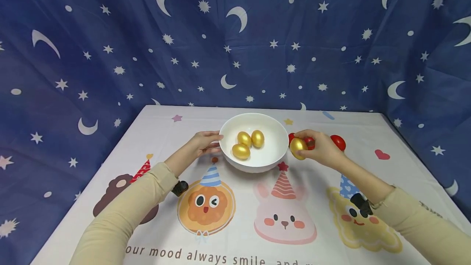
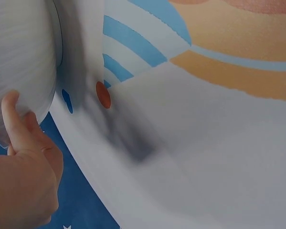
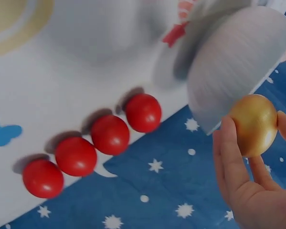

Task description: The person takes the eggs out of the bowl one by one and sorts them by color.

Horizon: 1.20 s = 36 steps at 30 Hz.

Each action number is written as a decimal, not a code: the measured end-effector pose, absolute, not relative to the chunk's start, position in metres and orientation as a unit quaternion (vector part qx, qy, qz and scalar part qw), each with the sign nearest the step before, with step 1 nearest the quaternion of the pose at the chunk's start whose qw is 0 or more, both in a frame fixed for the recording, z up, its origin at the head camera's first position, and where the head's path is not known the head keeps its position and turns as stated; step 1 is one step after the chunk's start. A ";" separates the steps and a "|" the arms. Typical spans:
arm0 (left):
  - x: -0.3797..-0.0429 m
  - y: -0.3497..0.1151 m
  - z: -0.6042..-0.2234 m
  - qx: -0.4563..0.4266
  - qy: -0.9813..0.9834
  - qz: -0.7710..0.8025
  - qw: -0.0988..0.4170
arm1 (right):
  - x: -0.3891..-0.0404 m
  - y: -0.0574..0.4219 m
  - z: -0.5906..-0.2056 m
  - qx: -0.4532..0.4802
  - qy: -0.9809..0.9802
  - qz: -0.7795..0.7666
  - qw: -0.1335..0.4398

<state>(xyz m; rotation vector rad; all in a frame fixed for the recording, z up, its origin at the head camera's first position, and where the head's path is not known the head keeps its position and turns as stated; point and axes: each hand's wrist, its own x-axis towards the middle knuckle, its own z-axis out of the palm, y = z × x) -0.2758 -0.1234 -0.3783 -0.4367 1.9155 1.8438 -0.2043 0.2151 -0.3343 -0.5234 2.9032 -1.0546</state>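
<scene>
A white bowl (image 1: 270,154) stands near the table's middle with three golden eggs (image 1: 241,151) inside. My left hand (image 1: 201,143) holds the bowl's left side, a fingertip at the rim. In the left wrist view, the fingers of the left hand (image 2: 28,162) lie against the bowl's outer wall (image 2: 23,57). Just right of the bowl, my right hand (image 1: 321,148) pinches another golden egg (image 1: 298,149) between thumb and fingers. The right wrist view shows this golden egg (image 3: 255,125) raised in the right hand (image 3: 262,200), beside the bowl (image 3: 233,57).
Several red eggs (image 3: 76,156) lie in a row right of the bowl, partly hidden by the right hand in the head view. A white cloth (image 1: 228,252) with cartoon prints covers the table. Behind hangs a blue curtain (image 1: 257,72) with moons and stars.
</scene>
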 end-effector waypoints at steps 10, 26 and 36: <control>-0.273 -0.121 -0.378 -0.161 0.700 0.661 0.217 | -0.217 0.222 -0.372 -0.135 0.943 -0.304 0.024; -0.273 -0.123 -0.371 -0.162 0.701 0.663 0.209 | -0.237 0.225 -0.398 -0.124 0.952 -0.276 0.055; -0.272 -0.123 -0.375 -0.159 0.700 0.664 0.209 | -0.234 0.223 -0.396 -0.116 0.955 -0.264 0.064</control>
